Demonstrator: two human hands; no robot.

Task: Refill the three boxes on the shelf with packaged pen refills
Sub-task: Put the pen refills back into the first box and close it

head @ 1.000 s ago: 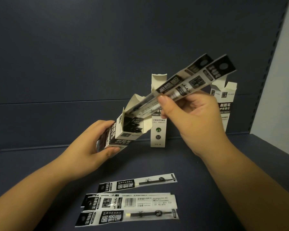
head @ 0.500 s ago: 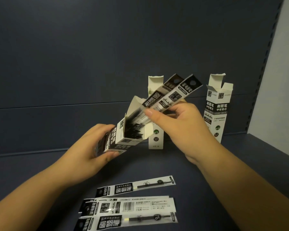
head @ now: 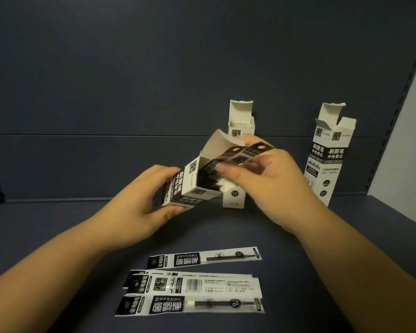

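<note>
My left hand grips a white and black box, tilted with its open mouth up and to the right. My right hand pinches two packaged refills whose lower ends are deep inside that box; only their black tops stick out. A second open box stands upright behind my hands, partly hidden. The third open box stands at the right. Several packaged refills lie flat on the dark shelf near me, with one more refill just beyond them.
The dark back panel rises right behind the boxes. A perforated upright and a pale side wall close the shelf on the right.
My right hand has slid the two refills down into the tilted box, from mostly outside to nearly fully in. The left hand kept its hold on the box.
</note>
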